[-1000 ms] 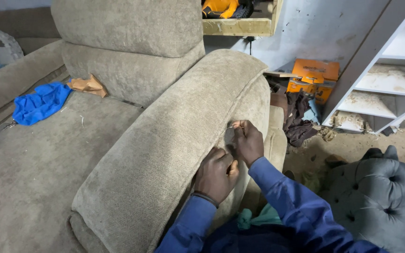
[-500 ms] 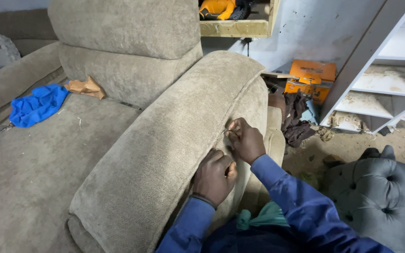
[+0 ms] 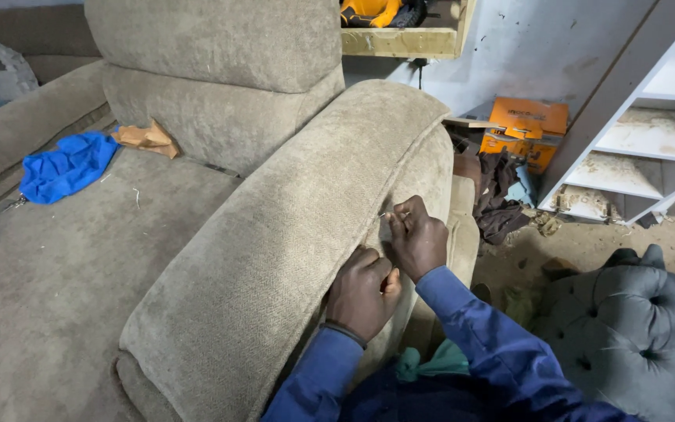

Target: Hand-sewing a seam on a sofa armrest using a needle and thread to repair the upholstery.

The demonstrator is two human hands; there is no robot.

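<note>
A beige fabric armchair fills the view; its right armrest runs from the middle toward me. My right hand pinches a thin needle against the outer side seam of that armrest. Just below it, my left hand is closed and presses the armrest fabric at the same seam. Both arms wear blue sleeves. Any thread is too fine to make out.
A blue cloth and a crumpled tan scrap lie on the seat. An orange box and dark rags sit on the floor behind. White shelves stand at right; a grey tufted cushion is at lower right.
My right hand has shifted slightly along the armrest's side seam, still pinching the needle. My left hand stays pressed on the fabric.
</note>
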